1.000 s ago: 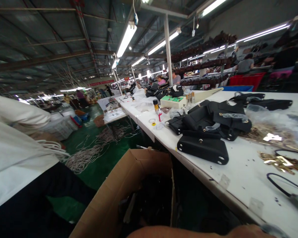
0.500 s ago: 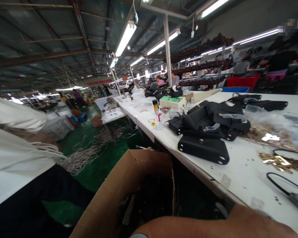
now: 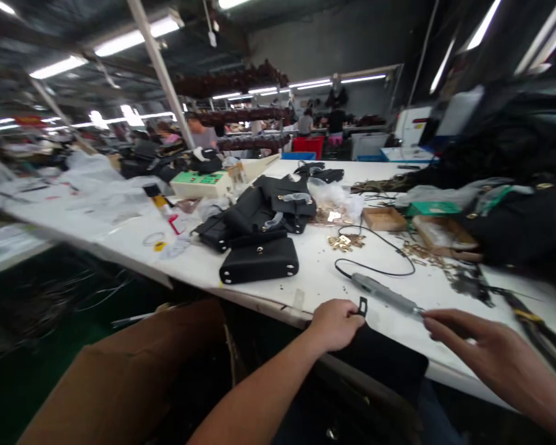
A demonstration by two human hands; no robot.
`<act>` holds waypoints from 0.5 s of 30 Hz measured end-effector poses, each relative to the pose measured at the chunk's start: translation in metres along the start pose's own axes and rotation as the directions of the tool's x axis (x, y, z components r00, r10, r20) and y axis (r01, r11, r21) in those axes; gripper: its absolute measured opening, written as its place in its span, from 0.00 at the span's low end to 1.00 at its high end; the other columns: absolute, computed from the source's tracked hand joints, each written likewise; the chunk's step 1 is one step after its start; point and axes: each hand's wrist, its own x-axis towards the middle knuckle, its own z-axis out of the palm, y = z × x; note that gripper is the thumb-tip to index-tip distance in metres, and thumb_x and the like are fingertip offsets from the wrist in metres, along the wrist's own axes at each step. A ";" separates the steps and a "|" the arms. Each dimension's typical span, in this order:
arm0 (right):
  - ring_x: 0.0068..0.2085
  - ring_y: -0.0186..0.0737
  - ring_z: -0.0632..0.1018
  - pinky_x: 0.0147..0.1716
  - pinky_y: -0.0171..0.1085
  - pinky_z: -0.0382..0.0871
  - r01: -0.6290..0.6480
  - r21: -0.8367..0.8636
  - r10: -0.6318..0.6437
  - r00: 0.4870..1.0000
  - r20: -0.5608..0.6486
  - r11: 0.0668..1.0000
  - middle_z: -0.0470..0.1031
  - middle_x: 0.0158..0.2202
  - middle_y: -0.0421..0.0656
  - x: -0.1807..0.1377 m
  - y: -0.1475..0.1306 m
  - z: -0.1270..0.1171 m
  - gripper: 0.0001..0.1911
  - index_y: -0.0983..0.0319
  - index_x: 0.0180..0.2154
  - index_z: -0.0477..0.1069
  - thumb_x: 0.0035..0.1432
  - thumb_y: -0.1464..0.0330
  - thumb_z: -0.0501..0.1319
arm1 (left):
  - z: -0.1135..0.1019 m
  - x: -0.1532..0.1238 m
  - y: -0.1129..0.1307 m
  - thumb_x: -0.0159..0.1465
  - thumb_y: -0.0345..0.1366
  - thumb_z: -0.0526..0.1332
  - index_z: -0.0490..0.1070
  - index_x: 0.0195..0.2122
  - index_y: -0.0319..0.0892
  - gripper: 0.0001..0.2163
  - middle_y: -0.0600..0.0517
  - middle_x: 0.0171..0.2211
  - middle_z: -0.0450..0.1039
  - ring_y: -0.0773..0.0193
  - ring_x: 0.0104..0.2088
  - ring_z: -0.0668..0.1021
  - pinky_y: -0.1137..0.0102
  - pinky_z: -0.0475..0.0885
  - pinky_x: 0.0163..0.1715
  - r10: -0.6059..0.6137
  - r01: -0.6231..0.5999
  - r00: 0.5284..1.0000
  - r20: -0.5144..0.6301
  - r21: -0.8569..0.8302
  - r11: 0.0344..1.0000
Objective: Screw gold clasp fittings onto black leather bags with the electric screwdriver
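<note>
At the near edge of the white worktable (image 3: 324,278), head view: black leather-like bag piece (image 3: 384,352), partly on the tabletop and partly over the edge. Left hand (image 3: 337,324) closed on its left end, thumb and fingers pinching, with a slotted black tab (image 3: 362,306) projecting past the fingertips. To the right, right hand (image 3: 484,349) with fingertips at the metal tip of a grey corded handpiece (image 3: 384,293); touching or pinching, cannot tell.

Handling, by judgement: light; flexible but firm enough to keep a flat face; moderately smooth; tough, though liable to surface scuffs. Grasp by the left end beside the tab; support the overhanging part against sagging.

Surface: farther left, a black bag (image 3: 259,262) with bright corner fittings, in front of heaped black bags (image 3: 254,210). Farther right, brass-coloured hardware (image 3: 345,241) and a shallow cardboard tray (image 3: 383,219); far right, pliers (image 3: 530,317) with black-and-yellow handles.

Room: cardboard carton (image 3: 106,377) below the table, near left; red bin (image 3: 307,146) and workers beyond the far side, under tube lights (image 3: 136,38).
</note>
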 end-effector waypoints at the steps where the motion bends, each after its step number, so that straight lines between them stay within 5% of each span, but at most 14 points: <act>1: 0.33 0.46 0.82 0.29 0.40 0.75 -0.033 -0.023 0.035 0.995 0.089 0.999 0.83 0.35 0.45 0.012 -0.003 0.002 0.11 0.47 0.38 0.81 0.59 0.51 0.67 | 0.001 0.002 -0.003 0.64 0.43 0.58 0.78 0.34 0.44 0.11 0.52 0.32 0.79 0.61 0.33 0.76 0.69 0.63 0.30 0.018 -0.017 1.000 0.022 -0.017 1.000; 6: 0.38 0.45 0.82 0.37 0.38 0.74 -0.039 -0.051 0.050 0.969 0.240 0.998 0.84 0.38 0.41 0.106 -0.008 0.058 0.11 0.54 0.38 0.82 0.63 0.59 0.62 | 0.004 0.006 -0.010 0.62 0.40 0.59 0.78 0.33 0.45 0.09 0.53 0.32 0.78 0.61 0.35 0.76 0.69 0.63 0.32 0.006 -0.005 1.000 0.019 -0.059 0.998; 15: 0.43 0.44 0.79 0.38 0.36 0.66 -0.164 -0.380 0.257 0.944 0.207 0.910 0.82 0.43 0.42 0.216 0.078 0.151 0.10 0.55 0.42 0.82 0.60 0.64 0.66 | 0.012 -0.009 -0.025 0.61 0.36 0.60 0.71 0.27 0.45 0.06 0.56 0.25 0.72 0.63 0.29 0.74 0.70 0.59 0.29 -0.006 0.019 0.993 0.116 -0.110 0.994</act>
